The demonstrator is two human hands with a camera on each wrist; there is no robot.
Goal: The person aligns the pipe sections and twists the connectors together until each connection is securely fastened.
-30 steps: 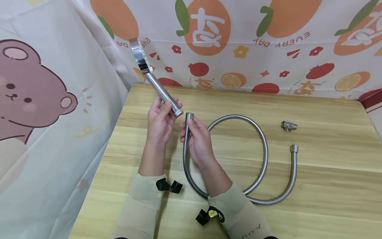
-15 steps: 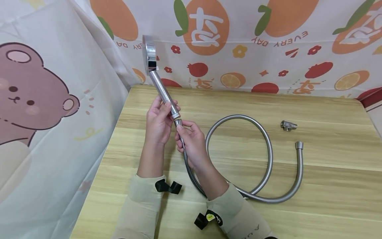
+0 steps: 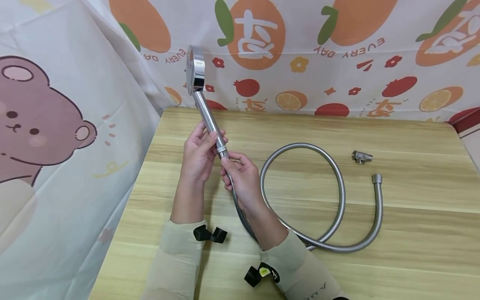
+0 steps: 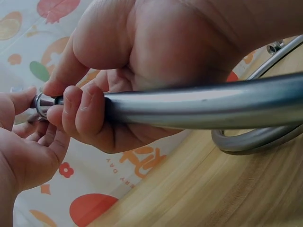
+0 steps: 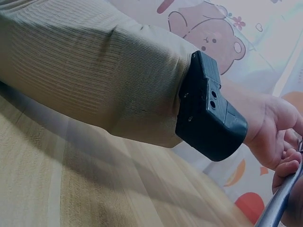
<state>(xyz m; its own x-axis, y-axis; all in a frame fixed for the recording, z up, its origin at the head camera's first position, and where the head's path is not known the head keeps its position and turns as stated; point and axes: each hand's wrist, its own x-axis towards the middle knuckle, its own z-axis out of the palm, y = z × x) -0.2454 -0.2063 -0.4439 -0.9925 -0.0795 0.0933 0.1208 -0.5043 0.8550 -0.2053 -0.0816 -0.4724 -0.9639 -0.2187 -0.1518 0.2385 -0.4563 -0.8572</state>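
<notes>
My left hand (image 3: 196, 156) grips the lower handle of a chrome hand shower (image 3: 207, 114), its round head raised and tilted to the left. Just below, my right hand (image 3: 243, 179) pinches the end of a grey metal shower hose (image 3: 340, 179) between thumb and fingers. In the head view the hose end meets the bottom of the handle in one line. Close up in the left wrist view, the fingers of my right hand (image 4: 90, 113) wrap the hose (image 4: 203, 109) beside my left hand (image 4: 33, 156). The right wrist view catches both hands only at its right edge.
The hose makes a loop on the wooden table (image 3: 168, 258), its free end fitting (image 3: 377, 179) pointing away at the right. A small metal tee valve (image 3: 362, 157) lies behind that end. Printed fabric (image 3: 318, 62) hangs along the back and left.
My right hand has moved left and brought the hose end up to the handle's bottom. The hand shower has swung more upright. The hose's free end has shifted slightly right.
</notes>
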